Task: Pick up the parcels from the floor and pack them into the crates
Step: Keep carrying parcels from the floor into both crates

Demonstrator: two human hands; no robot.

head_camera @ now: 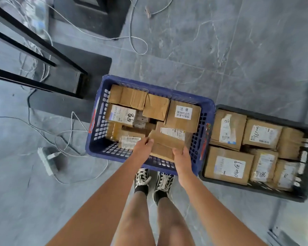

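We stand over two crates on the grey tiled floor. Both hands hold one brown cardboard parcel above the near side of the blue crate. Our left hand grips the parcel's left edge, thumb on top; our right hand grips its near right corner, fingers curled round the edge. The parcel is tilted and sits over the crate's 5 o'clock corner, above the parcels already inside.

Blue crate contents: brown parcels packed close, several deep. One at 2 o'clock carries a white label with printed characters; one at 9 o'clock shows a shipping label with handwriting; a plain taped one lies at 12 o'clock.

Just beside it at 3 o'clock, touching or nearly so, stands the black crate, filled with labelled parcels; the near-left one bears handwritten digits.

Our sneakers stand at the blue crate's near wall. At 9 o'clock of the blue crate, a power strip and loose white cables lie on the floor. Black frame legs at 10 o'clock.
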